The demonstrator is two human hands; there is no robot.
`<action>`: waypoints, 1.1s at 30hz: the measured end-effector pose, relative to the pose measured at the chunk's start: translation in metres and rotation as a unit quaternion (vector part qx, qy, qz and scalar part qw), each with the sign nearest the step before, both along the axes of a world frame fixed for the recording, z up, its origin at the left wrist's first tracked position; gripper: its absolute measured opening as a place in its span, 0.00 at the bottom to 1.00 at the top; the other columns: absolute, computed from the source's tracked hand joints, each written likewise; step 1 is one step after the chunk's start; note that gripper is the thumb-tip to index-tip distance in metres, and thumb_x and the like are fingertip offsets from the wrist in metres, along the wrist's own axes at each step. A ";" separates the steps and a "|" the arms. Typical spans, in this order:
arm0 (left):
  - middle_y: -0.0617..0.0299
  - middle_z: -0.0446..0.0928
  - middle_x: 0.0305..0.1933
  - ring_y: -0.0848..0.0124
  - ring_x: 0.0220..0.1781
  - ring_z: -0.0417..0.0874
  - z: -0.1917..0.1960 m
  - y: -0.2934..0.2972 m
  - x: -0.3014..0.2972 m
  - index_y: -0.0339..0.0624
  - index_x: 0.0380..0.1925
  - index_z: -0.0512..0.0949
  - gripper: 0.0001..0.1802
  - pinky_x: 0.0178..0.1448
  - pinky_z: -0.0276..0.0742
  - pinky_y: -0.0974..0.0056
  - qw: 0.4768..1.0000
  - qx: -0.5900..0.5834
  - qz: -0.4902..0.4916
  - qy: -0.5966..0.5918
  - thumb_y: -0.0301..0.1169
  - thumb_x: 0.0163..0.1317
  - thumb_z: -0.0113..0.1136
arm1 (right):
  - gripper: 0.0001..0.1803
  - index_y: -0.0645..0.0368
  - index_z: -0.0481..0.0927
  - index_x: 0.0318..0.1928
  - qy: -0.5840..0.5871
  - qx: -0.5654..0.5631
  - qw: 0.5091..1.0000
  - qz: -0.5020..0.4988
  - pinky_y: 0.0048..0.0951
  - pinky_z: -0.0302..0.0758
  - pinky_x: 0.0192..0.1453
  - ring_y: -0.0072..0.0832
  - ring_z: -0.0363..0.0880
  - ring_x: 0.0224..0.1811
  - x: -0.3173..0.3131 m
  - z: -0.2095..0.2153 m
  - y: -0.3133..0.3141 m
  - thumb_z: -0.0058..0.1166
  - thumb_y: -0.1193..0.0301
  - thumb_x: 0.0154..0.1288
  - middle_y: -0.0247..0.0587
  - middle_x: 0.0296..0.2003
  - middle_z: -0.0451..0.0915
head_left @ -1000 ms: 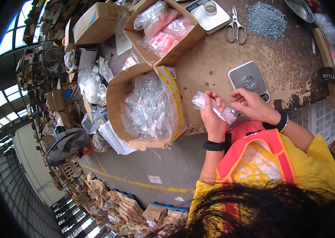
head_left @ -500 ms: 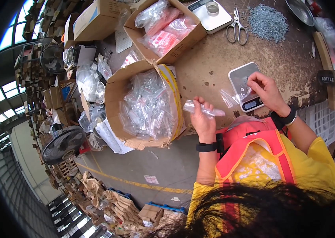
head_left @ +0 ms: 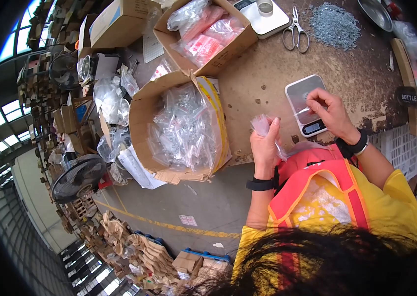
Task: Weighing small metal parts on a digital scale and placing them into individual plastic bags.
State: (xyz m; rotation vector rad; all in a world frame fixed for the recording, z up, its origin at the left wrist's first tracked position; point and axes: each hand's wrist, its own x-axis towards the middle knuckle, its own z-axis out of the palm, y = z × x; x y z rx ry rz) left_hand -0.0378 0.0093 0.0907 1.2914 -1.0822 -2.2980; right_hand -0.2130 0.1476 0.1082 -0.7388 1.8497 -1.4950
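Note:
My left hand (head_left: pixel 265 146) is closed round a bunch of small clear plastic bags (head_left: pixel 261 126) near the table's front edge. My right hand (head_left: pixel 331 112) hovers over a small digital scale (head_left: pixel 296 93), thumb and fingers pinched. From that pinch a thin, clear edge, apparently of a plastic bag (head_left: pixel 303 112), sticks out to the left. Part of the scale's plate is hidden beneath the fingers. Left of my left hand stands an open carton (head_left: pixel 142 126) holding many clear bags (head_left: pixel 183 133) with small metal pieces in them.
Behind that carton, another box (head_left: pixel 228 49) holds red-tinted plastic bags. A second scale (head_left: pixel 273 22), scissors (head_left: pixel 295 37), a heap of small metal fasteners (head_left: pixel 335 27) and a metal bowl (head_left: pixel 375 15) lie along the far side. A fan (head_left: pixel 77 180) stands at left.
My left hand has turned upright and shifted slightly right, its bags now pointing up. The clear plastic at my right hand, spread out before, now shows as a thin line.

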 end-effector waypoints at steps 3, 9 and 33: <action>0.70 0.78 0.29 0.83 0.22 0.68 0.014 0.002 -0.003 0.41 0.38 0.80 0.10 0.25 0.63 0.72 1.000 -0.024 -0.018 -0.004 0.35 0.71 0.68 | 0.06 0.64 0.79 0.41 -0.048 0.025 0.998 -0.027 0.24 0.80 0.41 0.18 0.80 0.33 -0.002 -0.005 0.001 0.59 0.73 0.73 0.32 0.31 0.81; 0.70 0.80 0.34 0.82 0.33 0.76 0.008 0.006 -0.002 0.37 0.42 0.81 0.09 0.38 0.73 0.72 0.963 -0.248 -0.110 -0.005 0.32 0.72 0.66 | 0.16 0.61 0.77 0.52 0.209 -0.033 0.976 -0.047 0.25 0.78 0.45 0.21 0.81 0.36 0.007 0.003 -0.013 0.65 0.72 0.67 0.35 0.33 0.83; 0.68 0.80 0.34 0.79 0.35 0.78 -0.002 0.013 0.005 0.35 0.36 0.84 0.04 0.41 0.75 0.71 0.930 -0.362 -0.012 -0.071 0.25 0.67 0.68 | 0.09 0.60 0.79 0.30 0.234 0.102 0.961 0.110 0.41 0.72 0.52 0.40 0.78 0.44 -0.009 -0.007 0.038 0.68 0.74 0.57 0.39 0.35 0.81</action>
